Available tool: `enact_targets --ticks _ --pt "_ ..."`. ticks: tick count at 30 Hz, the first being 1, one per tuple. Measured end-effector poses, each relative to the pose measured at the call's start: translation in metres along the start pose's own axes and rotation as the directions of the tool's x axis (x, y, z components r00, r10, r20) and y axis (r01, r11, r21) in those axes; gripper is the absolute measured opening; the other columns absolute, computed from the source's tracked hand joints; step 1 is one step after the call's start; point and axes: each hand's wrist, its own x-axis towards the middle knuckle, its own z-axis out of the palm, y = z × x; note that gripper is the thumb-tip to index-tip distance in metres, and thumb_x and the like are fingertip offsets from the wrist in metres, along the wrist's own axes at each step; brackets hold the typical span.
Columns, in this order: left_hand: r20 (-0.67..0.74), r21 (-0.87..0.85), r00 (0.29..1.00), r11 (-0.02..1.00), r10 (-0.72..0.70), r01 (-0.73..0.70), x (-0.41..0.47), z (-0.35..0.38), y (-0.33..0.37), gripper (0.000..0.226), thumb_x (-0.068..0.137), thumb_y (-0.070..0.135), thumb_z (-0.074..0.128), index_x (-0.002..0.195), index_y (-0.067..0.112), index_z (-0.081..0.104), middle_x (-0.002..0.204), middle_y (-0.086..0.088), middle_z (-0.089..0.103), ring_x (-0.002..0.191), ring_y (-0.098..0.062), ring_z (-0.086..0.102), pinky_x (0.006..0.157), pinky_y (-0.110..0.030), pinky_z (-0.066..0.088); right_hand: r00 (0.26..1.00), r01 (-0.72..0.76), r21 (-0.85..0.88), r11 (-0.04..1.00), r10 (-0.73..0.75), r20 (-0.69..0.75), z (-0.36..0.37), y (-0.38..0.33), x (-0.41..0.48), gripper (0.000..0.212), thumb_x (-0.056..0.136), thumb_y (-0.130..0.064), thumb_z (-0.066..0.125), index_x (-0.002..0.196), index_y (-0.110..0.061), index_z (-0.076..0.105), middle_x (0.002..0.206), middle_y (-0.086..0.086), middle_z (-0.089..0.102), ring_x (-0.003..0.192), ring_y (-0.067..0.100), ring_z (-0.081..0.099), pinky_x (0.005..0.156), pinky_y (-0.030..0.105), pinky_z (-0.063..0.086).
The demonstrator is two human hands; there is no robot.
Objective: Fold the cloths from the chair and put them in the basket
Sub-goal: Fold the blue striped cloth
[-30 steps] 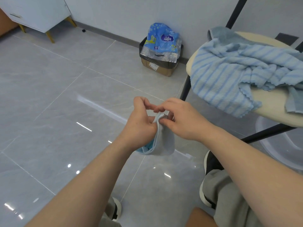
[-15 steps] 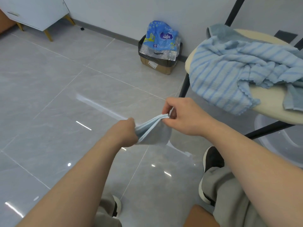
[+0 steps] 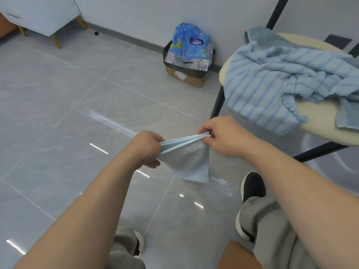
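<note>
1. The left hand (image 3: 147,148) grips the left end of a small light-blue cloth (image 3: 186,162); its fingers are curled round the fabric, with the back of the hand towards the camera.
2. The right hand (image 3: 223,138) pinches the cloth's upper right corner between thumb and curled fingers; the fingertips are pressed together on the stacked edges.
3. The cloth is held in the air above the grey tiled floor (image 3: 77,113), between the two hands; its top edge runs taut from one hand to the other and shows several layers; the rest hangs down to a point below the right hand.
4. To the right stands the chair (image 3: 322,119) with a cream seat and black frame; a blue-and-white striped cloth (image 3: 272,84) lies crumpled on it and droops over the near edge; a plain grey-blue towel (image 3: 260,36) lies beneath and behind the striped one.
5. A pale round basket (image 3: 314,152) sits on the floor under the chair, partly hidden by the seat.
6. By the wall stands a cardboard box (image 3: 184,76) with a blue packet (image 3: 190,45) on top; a white cabinet (image 3: 42,14) is at the upper left.
7. The person's black shoe (image 3: 252,189) rests on the floor below the right forearm.
</note>
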Motion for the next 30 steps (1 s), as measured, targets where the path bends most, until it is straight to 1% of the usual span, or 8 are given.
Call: enact_targets --ticks 5,8,10,12,15,18,25,30 --pt "0.099 -0.297 0.994 0.952 -0.040 0.068 -0.003 -0.009 0.003 0.053 0.083 -0.017 0.030 0.098 0.009 0.074 0.099 -0.022 0.071 0.075 -0.034 0.075 0.066 -0.036 0.063 0.998 -0.066 0.024 0.998 0.066 -0.015 0.000 0.002 0.002 0.007 0.091 -0.021 0.067 0.096 -0.026 0.069 0.098 -0.003 0.066 0.089 0.014 0.058 0.077 0.029 0.047" --pt "0.111 -0.423 0.993 0.906 0.052 0.000 -0.002 -0.010 0.003 0.049 0.082 -0.019 0.037 0.094 0.007 0.077 0.105 -0.020 0.073 0.085 -0.029 0.075 0.077 -0.030 0.061 0.992 -0.115 0.044 0.992 0.117 -0.042 -0.006 0.005 0.002 0.012 0.090 -0.020 0.068 0.085 -0.030 0.063 0.092 -0.006 0.063 0.082 0.013 0.058 0.070 0.026 0.042" --pt "0.073 -0.272 0.984 0.952 0.164 -0.138 -0.003 -0.007 0.002 0.040 0.082 -0.010 0.049 0.095 0.015 0.078 0.097 -0.010 0.076 0.084 -0.018 0.073 0.081 -0.027 0.059 0.985 -0.154 0.045 0.987 0.157 -0.069 -0.009 0.006 0.002 0.012 0.090 -0.017 0.067 0.085 -0.027 0.064 0.083 -0.008 0.060 0.081 0.013 0.057 0.069 0.026 0.041" --pt "0.039 0.000 0.957 0.958 0.287 -0.287 -0.005 -0.005 0.001 0.032 0.078 0.003 0.066 0.097 0.027 0.076 0.081 0.005 0.073 0.067 -0.001 0.063 0.061 -0.015 0.050 0.977 -0.192 0.076 0.979 0.197 -0.075 -0.011 0.007 0.001 0.010 0.089 -0.012 0.065 0.087 -0.021 0.067 0.074 -0.010 0.059 0.079 0.016 0.061 0.069 0.027 0.046" --pt "-0.074 0.227 0.900 0.886 0.429 -0.404 -0.001 0.002 -0.002 0.019 0.080 0.015 0.074 0.095 0.026 0.074 0.066 0.012 0.061 0.055 0.002 0.054 0.049 -0.010 0.037 0.977 -0.197 0.113 0.974 0.205 -0.060 -0.013 0.007 0.001 0.011 0.088 -0.010 0.064 0.086 -0.021 0.068 0.074 -0.009 0.062 0.079 0.017 0.065 0.073 0.030 0.054" --pt "-0.190 0.235 0.878 0.889 0.439 -0.393 0.004 0.002 -0.003 0.009 0.090 0.023 0.067 0.095 0.025 0.075 0.068 0.010 0.062 0.061 -0.001 0.053 0.051 -0.012 0.035 0.984 -0.165 0.119 0.979 0.171 -0.043 -0.015 0.006 0.000 0.010 0.088 -0.014 0.066 0.085 -0.023 0.067 0.079 -0.010 0.064 0.081 0.014 0.064 0.075 0.030 0.053" --pt "-0.146 0.370 0.942 0.900 0.302 -0.231 0.008 -0.002 -0.009 0.015 0.084 0.022 0.063 0.090 0.031 0.073 0.077 0.008 0.069 0.083 -0.021 0.065 0.071 -0.032 0.052 0.998 -0.046 0.116 0.992 0.050 -0.037 -0.010 0.001 -0.001 0.011 0.087 -0.027 0.069 0.082 -0.033 0.062 0.082 -0.014 0.063 0.081 0.007 0.060 0.067 0.023 0.045" --pt "-0.072 0.398 0.825 0.774 0.560 -0.492 -0.003 0.022 0.007 0.034 0.077 0.050 0.072 0.106 0.032 0.069 0.082 0.009 0.067 0.080 -0.016 0.062 0.071 -0.034 0.049 0.996 0.081 0.181 0.980 -0.073 -0.048 0.000 -0.010 -0.002 0.006 0.086 -0.031 0.070 0.091 -0.031 0.069 0.082 -0.013 0.067 0.081 0.005 0.063 0.075 0.029 0.053"
